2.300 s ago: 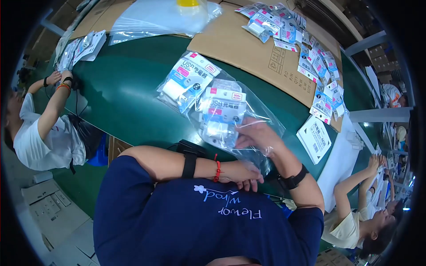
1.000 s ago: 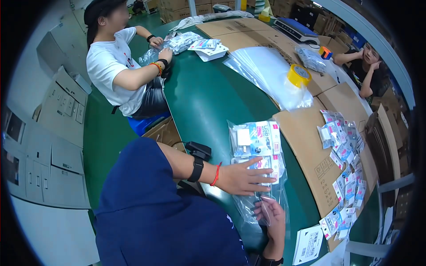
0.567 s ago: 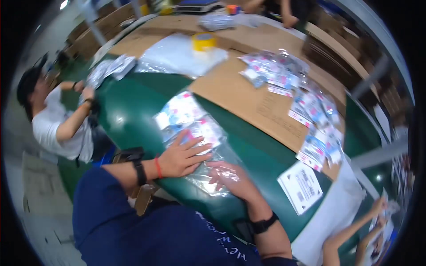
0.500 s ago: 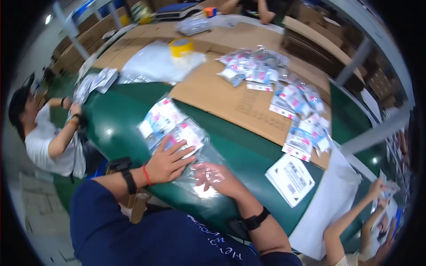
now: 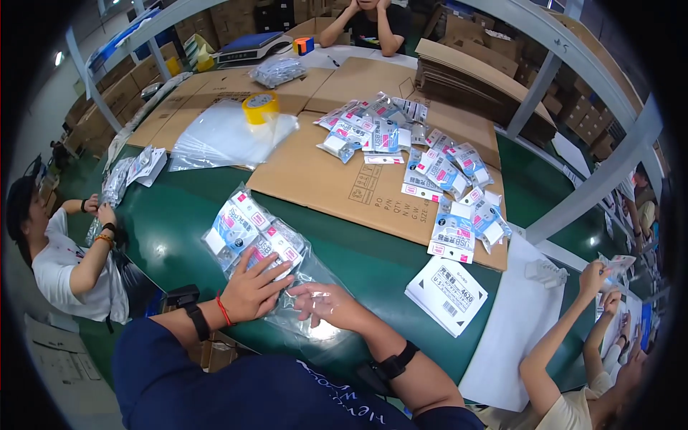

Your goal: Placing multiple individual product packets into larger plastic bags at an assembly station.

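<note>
On the green tabletop in front of me lies a large clear plastic bag (image 5: 322, 269) with several small white, blue and pink retail packs (image 5: 238, 228) inside its far end. My left hand (image 5: 252, 290) presses flat on the near side of these packs, fingers spread. Close to its right, my right hand (image 5: 331, 307) is at the near part of the bag, with film glinting over its fingers. Those fingers are loosely bent and apart, gripping nothing that I can see. Whether the hand is inside the bag or just under its film, I cannot tell.
Similar packs (image 5: 380, 132) are heaped on a flat cardboard sheet (image 5: 308, 179). Beyond are a stack of clear bags (image 5: 215, 140) and a yellow tape roll (image 5: 260, 107). White printed labels (image 5: 448, 295) lie to the right. Co-workers sit left, right and across; a grey metal post (image 5: 595, 179) stands right.
The whole view has shifted, so the table's things sit further left and mostly lower in the picture. Both hands keep nearly the same place on the bag.
</note>
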`<state>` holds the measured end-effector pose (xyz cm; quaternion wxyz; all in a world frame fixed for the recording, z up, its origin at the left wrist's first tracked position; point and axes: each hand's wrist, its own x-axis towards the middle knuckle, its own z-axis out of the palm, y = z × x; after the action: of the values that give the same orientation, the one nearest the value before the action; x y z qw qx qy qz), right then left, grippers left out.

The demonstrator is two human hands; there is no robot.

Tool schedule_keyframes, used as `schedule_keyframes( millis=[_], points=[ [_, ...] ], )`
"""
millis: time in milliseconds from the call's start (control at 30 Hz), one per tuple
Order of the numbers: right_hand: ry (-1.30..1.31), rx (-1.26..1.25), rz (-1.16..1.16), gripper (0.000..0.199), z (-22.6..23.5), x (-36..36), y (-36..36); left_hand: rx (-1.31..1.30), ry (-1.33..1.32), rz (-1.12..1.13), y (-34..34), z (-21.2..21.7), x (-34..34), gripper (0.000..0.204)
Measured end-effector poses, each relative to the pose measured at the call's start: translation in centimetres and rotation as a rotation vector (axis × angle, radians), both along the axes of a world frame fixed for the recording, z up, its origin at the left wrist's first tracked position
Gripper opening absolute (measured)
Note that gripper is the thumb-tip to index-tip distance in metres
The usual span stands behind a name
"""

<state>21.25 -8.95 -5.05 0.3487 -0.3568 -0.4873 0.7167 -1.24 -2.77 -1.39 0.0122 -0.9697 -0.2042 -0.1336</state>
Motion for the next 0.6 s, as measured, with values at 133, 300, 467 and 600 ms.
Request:
schedule_keyframes(
  millis=[133, 300, 467, 600],
  points=[
    [0.000, -0.012, 0.010, 0.036, -0.1, -0.1, -0.2, -0.005, 0.017, 0.002, 0.1, -0.1, -0.2, 0.048],
    [0.004, 0.015, 0.009, 0.036, 0.8, -0.2, -0.5, -0.007, -0.003, 0.009, 0.1, -0.2, -0.6, 0.047],
    [0.015, -0.016, -0.103, 0.037, 1.5, 0.7, -0.8, -0.070, 0.009, -0.024, 0.3, 0.2, 0.2, 0.045],
    [-0.155, -0.038, -0.025, 0.037, 2.2, 1.1, 0.1, -0.073, -0.002, -0.041, 0.8, -0.6, 0.2, 0.045]
  ],
)
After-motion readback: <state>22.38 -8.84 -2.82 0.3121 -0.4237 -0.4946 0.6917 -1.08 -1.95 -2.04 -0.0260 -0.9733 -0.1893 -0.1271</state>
